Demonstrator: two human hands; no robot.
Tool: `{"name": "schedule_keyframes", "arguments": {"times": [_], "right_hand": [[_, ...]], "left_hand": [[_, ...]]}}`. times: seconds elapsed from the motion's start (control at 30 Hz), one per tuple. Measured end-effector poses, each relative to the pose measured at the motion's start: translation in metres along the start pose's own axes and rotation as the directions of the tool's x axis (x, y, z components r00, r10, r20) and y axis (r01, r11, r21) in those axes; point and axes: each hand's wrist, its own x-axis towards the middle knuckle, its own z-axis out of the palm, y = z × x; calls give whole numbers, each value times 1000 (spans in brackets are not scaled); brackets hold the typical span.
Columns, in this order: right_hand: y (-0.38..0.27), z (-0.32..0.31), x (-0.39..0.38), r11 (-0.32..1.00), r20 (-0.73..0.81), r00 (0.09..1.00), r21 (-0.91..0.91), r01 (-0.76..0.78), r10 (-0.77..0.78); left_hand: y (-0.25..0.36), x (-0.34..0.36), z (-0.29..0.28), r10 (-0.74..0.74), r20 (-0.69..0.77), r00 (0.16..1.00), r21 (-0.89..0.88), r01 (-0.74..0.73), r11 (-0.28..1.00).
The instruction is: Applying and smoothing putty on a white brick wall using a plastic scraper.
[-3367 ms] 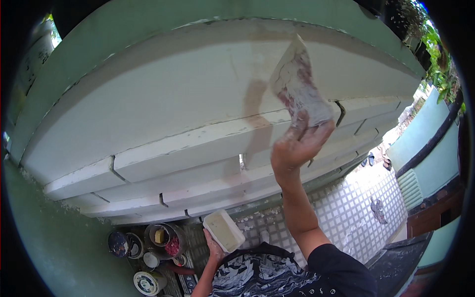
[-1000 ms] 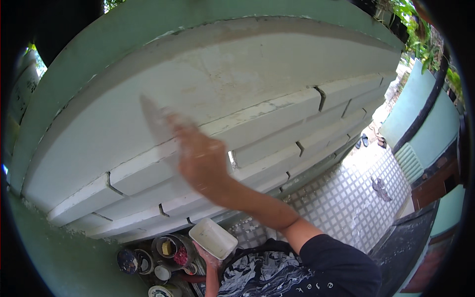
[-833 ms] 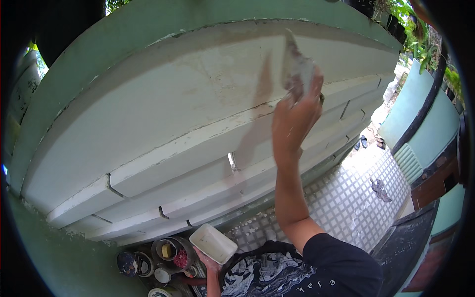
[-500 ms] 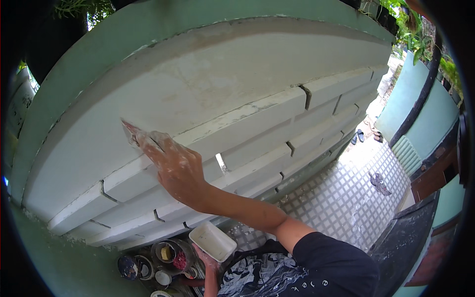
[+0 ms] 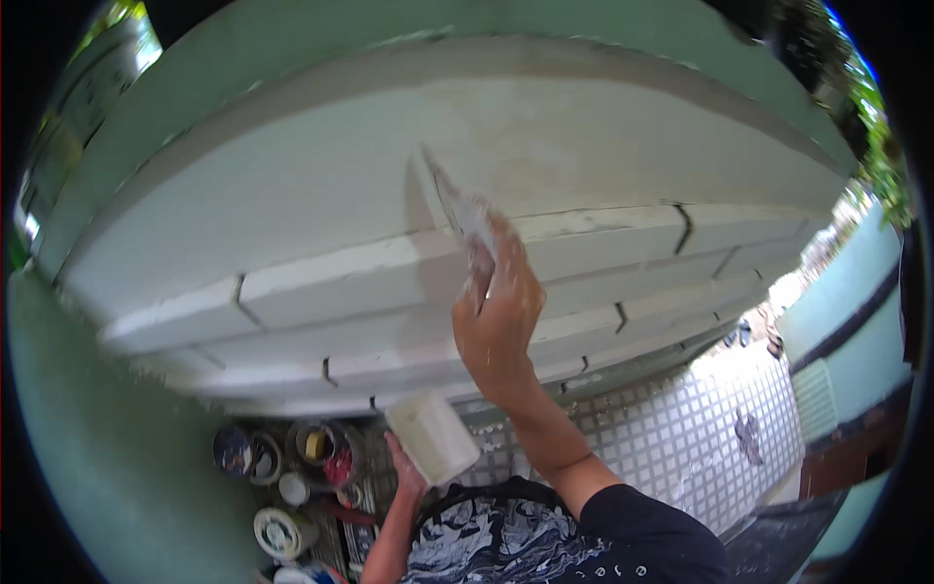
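Observation:
My right hand (image 5: 499, 321) is raised against a white stepped wall moulding (image 5: 321, 282) and grips a flat scraper blade (image 5: 459, 207) smeared with white filler; the blade lies edge-on against the broad upper band of the wall. My left hand (image 5: 407, 470) is low near my chest and holds a white rectangular tray (image 5: 433, 437) of filler. A patch of duller, yellowish filler (image 5: 545, 146) shows on the wall to the right of the blade.
Several paint tins and tape rolls (image 5: 292, 467) stand on the ground at the wall's foot. A tiled floor (image 5: 681, 438) runs off to the right. Pale green wall (image 5: 88, 457) borders the white moulding at the left and above.
My right hand has swept the scraper back and forth along the wall, from the left side half a second ago to the middle now. The left hand has kept the tray in place.

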Motion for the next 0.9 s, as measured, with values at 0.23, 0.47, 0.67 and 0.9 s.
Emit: {"name": "schedule_keyframes", "arguments": {"times": [0.23,0.47,0.67,0.9], "right_hand": [[-15,-53,-86,924,226,924,158,-348,309],[53,-55,-157,907,717,572,-217,-360,398],[61,-59,-163,951,701,644,-216,-221,308],[73,-52,-158,947,718,632,-126,-295,293]], "left_hand": [[15,28,29,90,123,988,-121,-75,990],[14,20,57,117,79,990,-71,-112,991],[-28,27,50,421,-21,907,368,-384,847],[-44,29,64,449,-90,889,277,-410,869]]}}
